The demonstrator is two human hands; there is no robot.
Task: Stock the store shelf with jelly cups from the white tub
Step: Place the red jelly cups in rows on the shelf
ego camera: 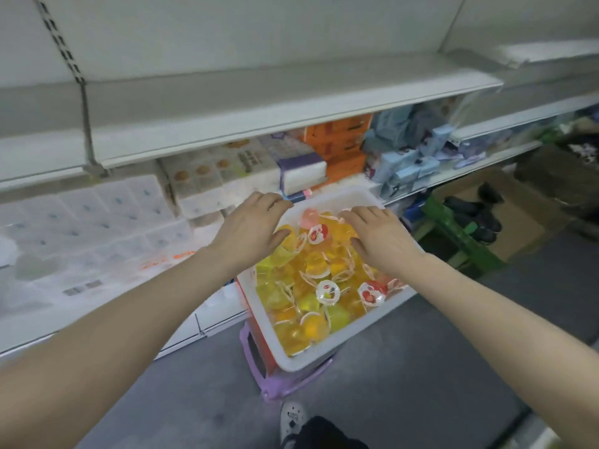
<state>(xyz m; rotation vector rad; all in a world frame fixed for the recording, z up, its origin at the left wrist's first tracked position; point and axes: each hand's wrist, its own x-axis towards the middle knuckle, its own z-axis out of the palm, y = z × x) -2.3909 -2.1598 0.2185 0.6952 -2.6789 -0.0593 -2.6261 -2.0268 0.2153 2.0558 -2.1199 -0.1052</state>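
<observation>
A white tub (372, 322) sits on a purple stool, filled with several yellow, orange and pink jelly cups (311, 280) with fruit-printed lids. My left hand (249, 228) hovers over the tub's far left corner, fingers extended and palm down. Over the far right part of the tub, my right hand (379, 234) has its fingers spread above the cups. Neither hand holds a cup. The bare white shelf (259, 92) stretches above and behind the tub.
The lower shelf holds white tissue packs (97, 222), biscuit boxes (227, 166), orange boxes (340, 140) and blue packages (415, 163). A purple stool (285, 384) carries the tub. A green crate (460, 234) and a cardboard box with shoes (505, 222) stand to the right. My shoe (291, 419) is below.
</observation>
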